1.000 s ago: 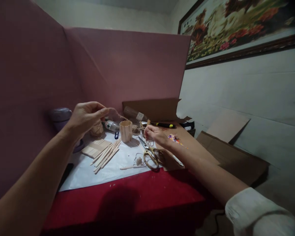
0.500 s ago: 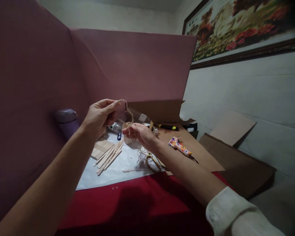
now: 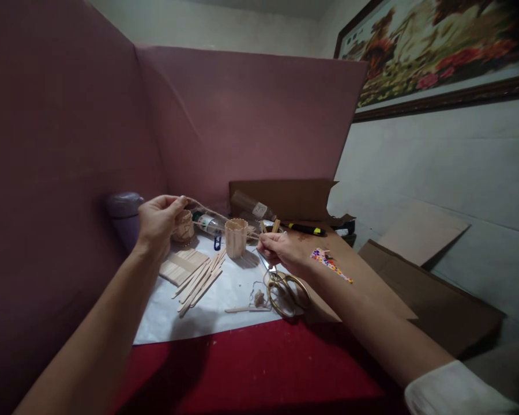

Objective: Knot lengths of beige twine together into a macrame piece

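Observation:
A length of twine (image 3: 207,207) stretches between my hands. My left hand (image 3: 159,218) pinches one part of it at the left, and my right hand (image 3: 277,246) pinches it at the right. Just behind the twine, between the hands, stands a cup made of wooden sticks (image 3: 236,238). Another stick-covered holder (image 3: 183,227) is next to my left hand, partly hidden by it. Gold-handled scissors (image 3: 285,293) lie below my right hand, beside a small tangle of twine (image 3: 259,298).
Loose wooden sticks (image 3: 199,282) and a banded bundle (image 3: 182,265) lie on the white sheet (image 3: 160,325). Plastic bottles (image 3: 253,204) are behind. A black-yellow cutter (image 3: 305,229) and a flowered glue gun (image 3: 331,265) rest on cardboard at right. A purple container (image 3: 125,222) stands left.
My hands have moved apart and the twine between them is drawn longer. My left hand is lower. The stick cup and scissors now show more fully, and the view has shifted slightly.

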`<action>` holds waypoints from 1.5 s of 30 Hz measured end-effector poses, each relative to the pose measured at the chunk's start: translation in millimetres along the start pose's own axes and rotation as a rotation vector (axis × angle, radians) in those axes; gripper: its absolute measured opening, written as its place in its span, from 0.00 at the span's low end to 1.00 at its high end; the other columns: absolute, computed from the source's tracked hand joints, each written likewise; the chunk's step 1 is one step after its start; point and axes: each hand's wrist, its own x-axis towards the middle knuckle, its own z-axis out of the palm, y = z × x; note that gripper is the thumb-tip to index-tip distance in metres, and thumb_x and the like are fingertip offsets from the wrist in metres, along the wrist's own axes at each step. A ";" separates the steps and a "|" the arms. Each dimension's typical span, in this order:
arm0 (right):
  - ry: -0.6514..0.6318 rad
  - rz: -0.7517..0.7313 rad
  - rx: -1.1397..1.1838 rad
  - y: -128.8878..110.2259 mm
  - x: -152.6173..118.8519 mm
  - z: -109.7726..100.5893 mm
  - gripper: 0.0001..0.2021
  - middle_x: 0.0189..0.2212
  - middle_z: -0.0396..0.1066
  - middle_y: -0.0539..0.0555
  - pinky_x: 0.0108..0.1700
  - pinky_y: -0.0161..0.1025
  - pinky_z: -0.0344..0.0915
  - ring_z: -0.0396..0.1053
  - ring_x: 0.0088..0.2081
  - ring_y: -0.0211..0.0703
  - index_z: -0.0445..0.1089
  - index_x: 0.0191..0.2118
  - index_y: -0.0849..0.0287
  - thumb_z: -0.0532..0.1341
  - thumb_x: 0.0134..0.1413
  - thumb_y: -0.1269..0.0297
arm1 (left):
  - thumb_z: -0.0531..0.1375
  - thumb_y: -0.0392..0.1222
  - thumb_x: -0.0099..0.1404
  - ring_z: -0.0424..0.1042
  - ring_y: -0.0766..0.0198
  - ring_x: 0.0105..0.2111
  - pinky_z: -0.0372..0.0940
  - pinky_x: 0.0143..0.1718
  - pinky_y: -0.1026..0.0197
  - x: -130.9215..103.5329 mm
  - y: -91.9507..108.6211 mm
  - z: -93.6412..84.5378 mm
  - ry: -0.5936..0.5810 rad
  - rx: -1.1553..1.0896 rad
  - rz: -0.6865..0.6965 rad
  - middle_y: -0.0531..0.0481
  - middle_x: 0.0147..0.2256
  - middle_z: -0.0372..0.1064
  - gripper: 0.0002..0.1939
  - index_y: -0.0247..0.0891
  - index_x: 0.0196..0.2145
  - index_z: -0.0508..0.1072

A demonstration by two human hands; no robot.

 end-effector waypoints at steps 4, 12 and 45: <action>0.084 -0.010 0.079 0.9 -0.2 -6.0 0.19 0.14 0.52 0.42 0.19 0.31 0.34 0.39 0.15 0.27 0.62 0.24 0.61 0.63 0.45 0.49 | 0.66 0.40 0.46 0.48 0.77 0.11 0.44 0.12 0.69 -9.8 -16.4 1.1 0.059 -0.111 -0.098 0.60 0.11 0.53 0.09 0.34 0.21 0.68; 0.160 -0.042 0.040 9.6 -1.2 -16.5 0.20 0.14 0.53 0.43 0.18 0.31 0.34 0.40 0.15 0.26 0.66 0.24 0.62 0.64 0.42 0.47 | 0.66 0.43 0.43 0.48 0.78 0.12 0.40 0.12 0.70 -17.0 -55.2 -3.4 0.065 -0.047 -0.154 0.60 0.13 0.54 0.13 0.33 0.21 0.68; 0.268 0.129 0.008 26.9 -16.1 -46.8 0.20 0.13 0.47 0.41 0.17 0.31 0.32 0.39 0.15 0.26 0.66 0.23 0.62 0.67 0.39 0.49 | 0.53 0.36 0.56 0.67 0.61 0.31 0.58 0.30 0.62 -37.1 -113.4 -26.1 -0.262 1.024 0.198 0.48 0.33 0.66 0.12 0.40 0.31 0.76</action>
